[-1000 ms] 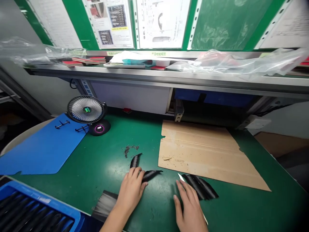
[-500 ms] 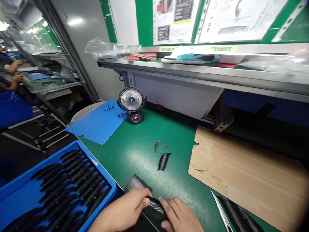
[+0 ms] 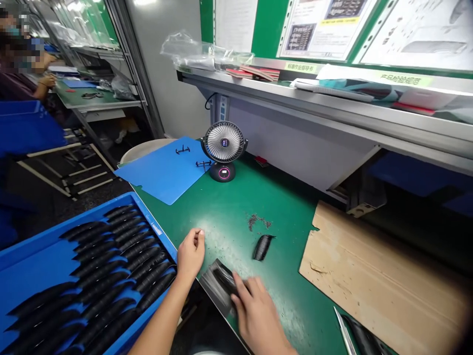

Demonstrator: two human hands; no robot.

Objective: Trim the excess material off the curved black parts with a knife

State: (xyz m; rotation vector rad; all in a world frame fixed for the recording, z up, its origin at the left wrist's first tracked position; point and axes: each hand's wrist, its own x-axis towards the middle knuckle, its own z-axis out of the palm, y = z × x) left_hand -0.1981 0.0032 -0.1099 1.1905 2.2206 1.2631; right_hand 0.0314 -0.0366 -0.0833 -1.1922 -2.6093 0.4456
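My left hand (image 3: 190, 252) hovers just above the green table (image 3: 229, 212) near its front edge, fingers curled with thumb and forefinger pinched and nothing visible in them. My right hand (image 3: 255, 315) rests its fingertips on a black curved ribbed part (image 3: 224, 277). That part lies on a dark glossy sheet (image 3: 213, 290) at the table's near edge. Another black curved part (image 3: 262, 247) lies loose a little beyond, next to a patch of dark crumbs (image 3: 258, 221). To the left, a blue tray (image 3: 22, 268) holds several rows of similar black parts (image 3: 121, 256).
A torn cardboard sheet (image 3: 384, 281) covers the right of the table, with a pale blade (image 3: 343, 331) and more black parts (image 3: 365, 341) at its near corner. A small desk fan (image 3: 223, 148) and blue sheet (image 3: 162, 170) stand behind. A shelf (image 3: 332, 111) overhangs. Another person (image 3: 22, 54) works far left.
The view has swung left, bringing the blue tray in. My left hand let go of the black part and moved left and up; my right hand stays on it at the near edge.
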